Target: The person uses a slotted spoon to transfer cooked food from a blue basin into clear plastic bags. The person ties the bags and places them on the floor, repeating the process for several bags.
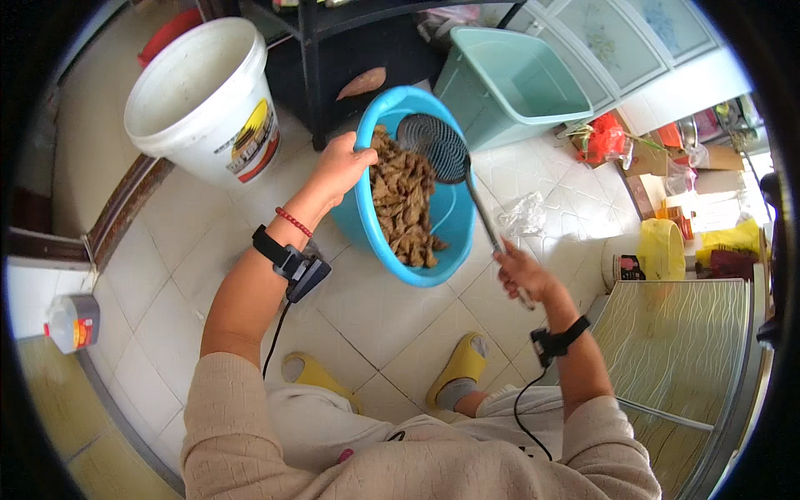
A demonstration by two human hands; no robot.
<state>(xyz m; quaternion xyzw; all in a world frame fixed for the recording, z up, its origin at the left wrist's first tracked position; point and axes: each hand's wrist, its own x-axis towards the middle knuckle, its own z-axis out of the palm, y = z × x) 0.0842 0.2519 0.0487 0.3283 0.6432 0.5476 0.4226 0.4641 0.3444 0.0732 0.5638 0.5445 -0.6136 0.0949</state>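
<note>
My left hand [345, 169] grips the left rim of a blue plastic basin [417, 276], which is tilted in front of me. Brown, lumpy pieces of what looks like fried food [403, 209] fill the basin's left side. In my right hand [522, 272] is the long handle of a black skimmer ladle [434, 147]. The ladle's perforated round head lies inside the basin's upper part, against the brown pieces. Bare blue basin bottom shows to the right of the food.
A large white bucket [187, 112] stands at the upper left, a pale green bin [500, 94] beyond the basin. Crumpled clear plastic [525, 214] lies on the tiled floor. A black rack [307, 69] stands behind. A glass-fronted cabinet [675, 344] is at the right.
</note>
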